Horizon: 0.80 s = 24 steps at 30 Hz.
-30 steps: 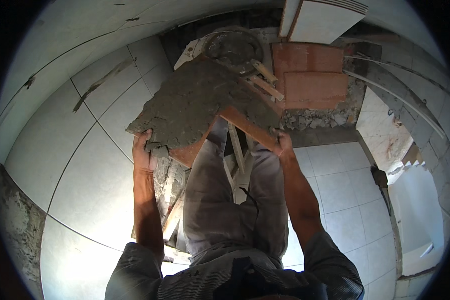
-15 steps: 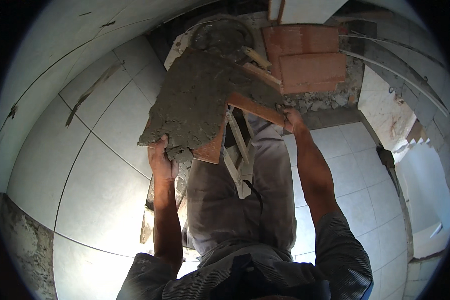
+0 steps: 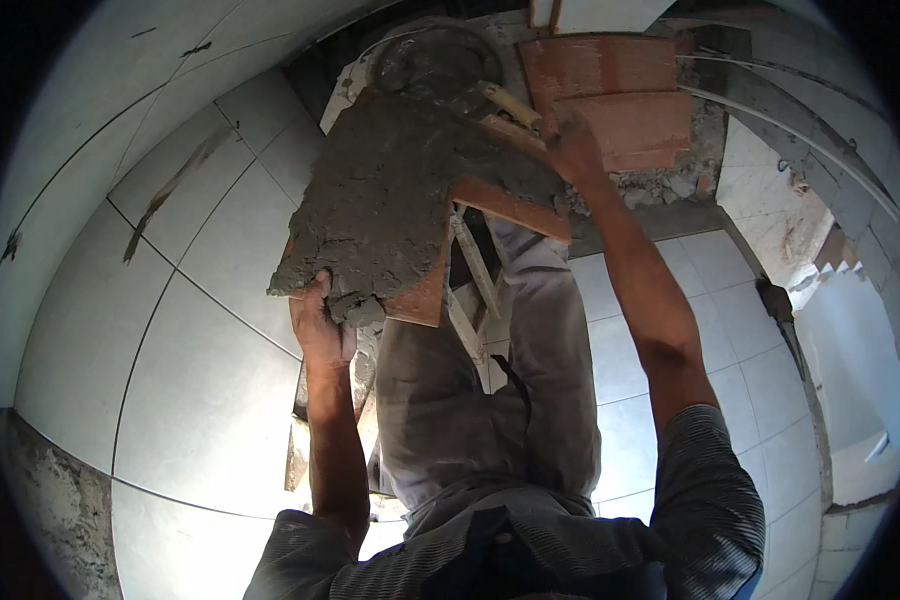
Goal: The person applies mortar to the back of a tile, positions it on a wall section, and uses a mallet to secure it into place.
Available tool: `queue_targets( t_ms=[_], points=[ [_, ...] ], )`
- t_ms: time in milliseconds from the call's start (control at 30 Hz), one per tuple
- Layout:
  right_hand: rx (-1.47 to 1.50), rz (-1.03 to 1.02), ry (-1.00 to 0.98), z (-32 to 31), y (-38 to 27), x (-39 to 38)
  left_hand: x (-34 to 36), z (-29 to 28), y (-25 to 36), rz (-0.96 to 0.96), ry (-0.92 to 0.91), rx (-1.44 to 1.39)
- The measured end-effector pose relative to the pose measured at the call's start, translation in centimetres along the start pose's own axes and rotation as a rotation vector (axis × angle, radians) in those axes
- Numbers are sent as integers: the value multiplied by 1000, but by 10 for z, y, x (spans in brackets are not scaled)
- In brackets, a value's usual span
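My left hand [image 3: 320, 325] grips the lower left edge of an L-shaped red-brown tile [image 3: 418, 300], whose top is thickly coated with grey mortar [image 3: 370, 180]; the piece is held over my legs. My right hand [image 3: 575, 150] is off the tile's right end, raised beside short wooden pieces [image 3: 510, 105]; its fingers are blurred, so I cannot tell whether they hold anything. Beyond the coated tile is a round tub of wet mortar [image 3: 425, 65].
Red-brown tiles [image 3: 610, 75] lie at back right above rubble [image 3: 675, 185], near a white panel [image 3: 605, 12]. Wooden slats [image 3: 475, 260] show between my legs. A tiled wall curves along the left [image 3: 100, 120]. A dark tool [image 3: 775, 305] lies at right.
My right hand has let go of the tile's right end and moved up toward the wooden pieces. The coated tile, still in my left hand, has shifted slightly right since a second ago.
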State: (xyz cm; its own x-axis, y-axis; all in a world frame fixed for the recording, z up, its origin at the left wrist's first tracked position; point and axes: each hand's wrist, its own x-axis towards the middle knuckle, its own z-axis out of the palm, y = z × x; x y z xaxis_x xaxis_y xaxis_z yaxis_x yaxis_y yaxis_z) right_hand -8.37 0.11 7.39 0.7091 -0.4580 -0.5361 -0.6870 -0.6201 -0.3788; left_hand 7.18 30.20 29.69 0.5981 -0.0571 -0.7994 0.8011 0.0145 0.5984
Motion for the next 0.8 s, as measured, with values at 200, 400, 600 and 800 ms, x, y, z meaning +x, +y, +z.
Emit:
queue_targets(
  t_ms=[200,400,600,800],
  points=[
    [-189,17,-360,26,-44,75,0,3,-2,-5,32,14],
    [-124,55,-749,20,-76,105,-5,6,7,-15,15,-14],
    [-185,14,-208,61,-45,78,2,15,1,-1,14,16],
    [-288,-57,-972,-15,-103,97,-1,11,5,-12,11,12]
  ],
)
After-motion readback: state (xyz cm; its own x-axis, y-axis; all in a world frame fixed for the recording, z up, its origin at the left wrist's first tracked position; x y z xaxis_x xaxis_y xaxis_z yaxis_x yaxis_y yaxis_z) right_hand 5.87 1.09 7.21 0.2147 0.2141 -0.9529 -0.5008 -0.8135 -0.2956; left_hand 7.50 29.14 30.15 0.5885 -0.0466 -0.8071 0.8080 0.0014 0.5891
